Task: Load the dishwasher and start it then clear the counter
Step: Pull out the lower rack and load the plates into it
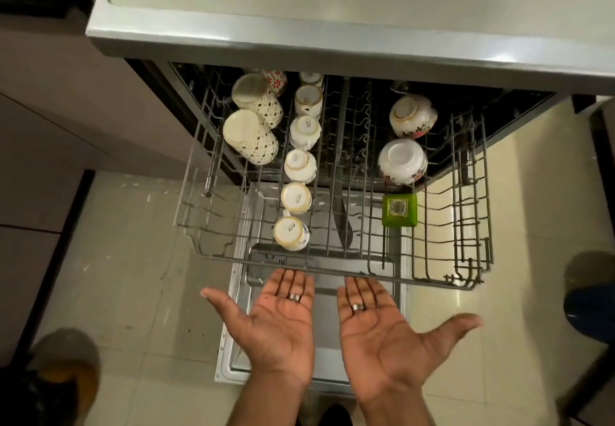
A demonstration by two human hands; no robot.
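— While the upper rack (332, 259) stands pulled out from under the counter (332, 10), where are the hands?

— Both lie palms up at about six o'clock, just below the rack's front rail. The left hand (276, 319) has straight fingers close together and the thumb splayed toward nine o'clock; the right hand (382, 329) has the same flat fingers, thumb stretched toward three o'clock. Neither holds anything. Their fingertips reach the rail's edge, though I cannot tell whether they touch it. Each hand wears a ring.

— And the load?

— A row of small white cups (298, 176), bottoms up, runs from twelve o'clock down toward six, left of the rack's middle. At ten o'clock two patterned mugs (254, 126) lie tilted, one just beside the other, with a red-flowered cup (276, 79) behind them. At two o'clock two floral bowls (406, 139) sit upside down, one behind the other. Just below them, toward four o'clock, sits a green square container (399, 209). A dark knife (342, 222) lies along the centre, its tip pointing toward six.

— Below the rack?

— The open dishwasher door (326, 309) lies flat beneath the rack and hands, over a pale tiled floor (133, 276).
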